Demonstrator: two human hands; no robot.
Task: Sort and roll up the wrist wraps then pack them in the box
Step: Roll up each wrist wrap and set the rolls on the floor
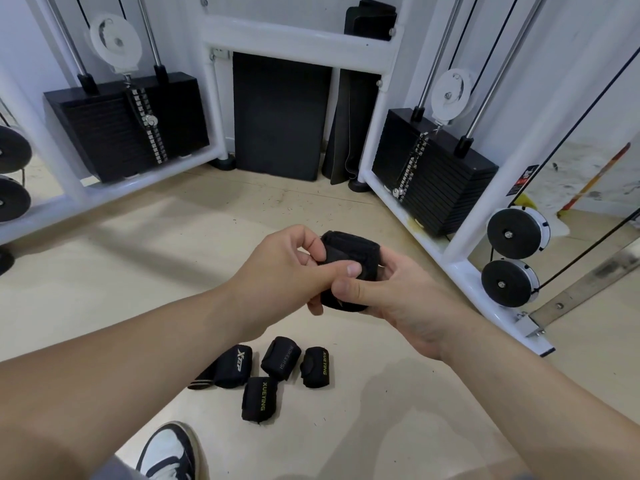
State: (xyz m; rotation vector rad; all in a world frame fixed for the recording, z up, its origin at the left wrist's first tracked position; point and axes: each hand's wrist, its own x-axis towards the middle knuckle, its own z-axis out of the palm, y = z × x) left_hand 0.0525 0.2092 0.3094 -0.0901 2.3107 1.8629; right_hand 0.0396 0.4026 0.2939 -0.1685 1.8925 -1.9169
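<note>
Nearest me, beside my shoe (169, 452), four rolled wraps (280, 358) lie close together on the floor (104, 271) — one trails a loose striped end. Above them both hands grip the black wrist wrap (349, 251): my left hand (277, 271) pinches one side, my right hand (398, 299) curls round the other. I'd hold the coil tight and press its closing tab flat — no box shows, even out by the weight stacks (436, 181).

Beige floor (104, 271) spreading across the middle, black weight stacks (124, 129) sitting upper left and right in a white frame (298, 39), dark mats (280, 116) leaning top centre.
</note>
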